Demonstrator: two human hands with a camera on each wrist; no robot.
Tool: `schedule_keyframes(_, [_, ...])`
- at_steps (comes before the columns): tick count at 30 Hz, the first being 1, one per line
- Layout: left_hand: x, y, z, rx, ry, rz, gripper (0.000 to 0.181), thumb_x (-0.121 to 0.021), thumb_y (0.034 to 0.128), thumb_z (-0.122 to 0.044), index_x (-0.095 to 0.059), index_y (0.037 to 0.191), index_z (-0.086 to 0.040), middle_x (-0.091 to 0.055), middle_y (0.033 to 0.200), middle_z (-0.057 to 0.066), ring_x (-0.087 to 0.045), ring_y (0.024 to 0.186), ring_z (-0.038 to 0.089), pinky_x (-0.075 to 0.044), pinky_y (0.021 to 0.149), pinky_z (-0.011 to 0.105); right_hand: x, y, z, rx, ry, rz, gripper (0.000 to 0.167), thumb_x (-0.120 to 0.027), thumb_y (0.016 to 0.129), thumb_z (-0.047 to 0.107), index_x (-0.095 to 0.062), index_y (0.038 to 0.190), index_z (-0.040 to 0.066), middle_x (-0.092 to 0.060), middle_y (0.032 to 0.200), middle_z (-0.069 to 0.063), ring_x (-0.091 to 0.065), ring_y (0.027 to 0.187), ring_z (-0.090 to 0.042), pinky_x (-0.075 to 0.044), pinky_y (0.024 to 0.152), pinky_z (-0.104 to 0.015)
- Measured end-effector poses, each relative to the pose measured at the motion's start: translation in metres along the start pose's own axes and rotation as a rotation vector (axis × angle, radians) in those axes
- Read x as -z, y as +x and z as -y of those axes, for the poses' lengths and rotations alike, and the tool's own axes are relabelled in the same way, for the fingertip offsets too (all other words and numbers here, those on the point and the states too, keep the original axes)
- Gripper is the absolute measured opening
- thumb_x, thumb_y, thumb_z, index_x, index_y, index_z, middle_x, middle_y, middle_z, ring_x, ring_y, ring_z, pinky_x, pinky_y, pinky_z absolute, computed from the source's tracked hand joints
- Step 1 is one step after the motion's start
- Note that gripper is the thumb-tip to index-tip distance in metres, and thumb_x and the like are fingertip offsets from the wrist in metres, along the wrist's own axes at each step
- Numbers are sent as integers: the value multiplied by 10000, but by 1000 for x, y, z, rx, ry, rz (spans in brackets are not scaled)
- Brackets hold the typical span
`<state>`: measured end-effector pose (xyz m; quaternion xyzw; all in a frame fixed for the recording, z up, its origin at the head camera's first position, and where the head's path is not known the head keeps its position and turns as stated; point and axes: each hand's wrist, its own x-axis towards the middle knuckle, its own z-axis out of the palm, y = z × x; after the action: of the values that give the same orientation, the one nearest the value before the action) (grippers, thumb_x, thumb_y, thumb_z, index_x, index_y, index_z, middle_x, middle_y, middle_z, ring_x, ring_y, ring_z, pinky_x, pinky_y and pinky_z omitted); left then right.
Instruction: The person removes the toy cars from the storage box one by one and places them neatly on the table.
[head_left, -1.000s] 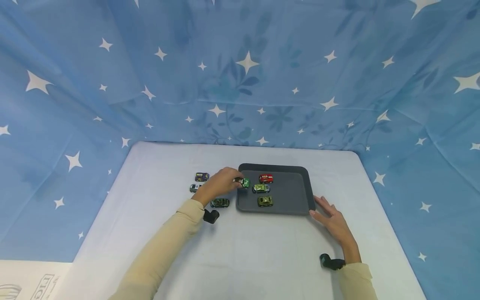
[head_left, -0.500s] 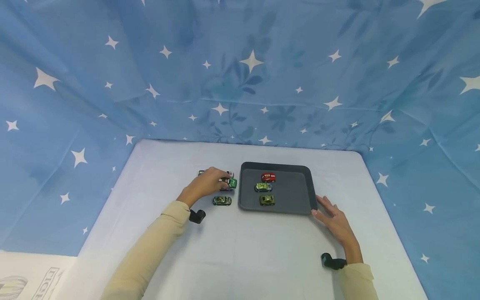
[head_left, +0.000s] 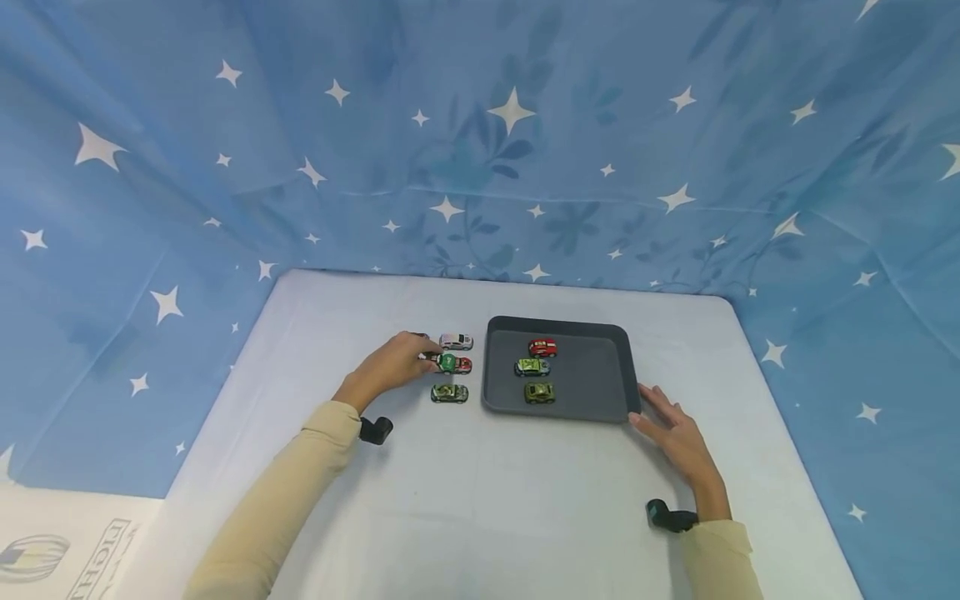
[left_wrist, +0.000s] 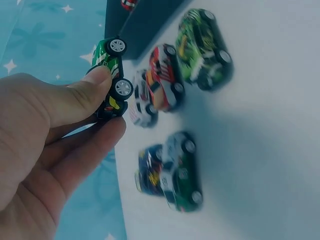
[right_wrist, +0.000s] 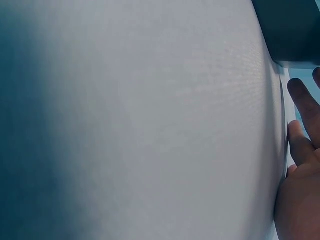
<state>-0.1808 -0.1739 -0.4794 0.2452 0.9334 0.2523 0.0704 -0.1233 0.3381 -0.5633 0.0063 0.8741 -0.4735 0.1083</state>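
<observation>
My left hand (head_left: 392,364) pinches a green toy car (left_wrist: 109,67) between thumb and fingers, above the table left of the grey tray (head_left: 588,392). Below and around it stand a red toy car (head_left: 464,365), a white one (head_left: 456,342) and a green camouflage one (head_left: 449,393). In the left wrist view, a white-and-green car (left_wrist: 182,175) and a dark blue car (left_wrist: 148,170) stand side by side. My right hand (head_left: 681,440) lies at the tray's near right corner, fingers extended; contact is hard to tell.
Inside the tray are a red car (head_left: 543,347), a yellow-green car (head_left: 532,367) and an olive car (head_left: 539,392), all towards its left half. Blue star-patterned cloth (head_left: 570,167) rises behind the white table (head_left: 510,500). Printed paper or cloth (head_left: 67,550) shows at lower left.
The left hand has carried the green car left, from over the tray's left edge to above the cars on the table. The right hand stays by the tray; the head view shifts slightly.
</observation>
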Motion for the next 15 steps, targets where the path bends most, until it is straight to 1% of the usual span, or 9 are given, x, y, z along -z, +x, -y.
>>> schedule_keyframes(3, [0,-6,6,5,7,2,296,-804,961,-49,-767,1240,42,-773,1162,160,-728,1032,296,-589,881,440,0,-1,0,-11,5,9,801,-733,1019,443,-394,1674,132,-176,1750,-202,39,1616,-465,12,1234,-731])
schedule_keyframes(7, [2,-14,10,38,11,16,295,-804,964,-61,-768,1241,36,-777,1160,150,-730,1062,303,-584,933,461,-2,-2,-1,-22,8,19,806,-735,1017,448,-393,1675,133,-170,1753,-197,50,1611,-477,10,1227,-742])
schedule_keyframes(15, [1,-20,18,71,21,26,313,-799,968,-81,-761,1255,39,-759,1215,191,-718,1139,368,-564,1009,503,1,1,-1,-9,1,2,807,-733,1018,463,-393,1677,146,-174,1752,-196,36,1618,-457,8,1240,-721])
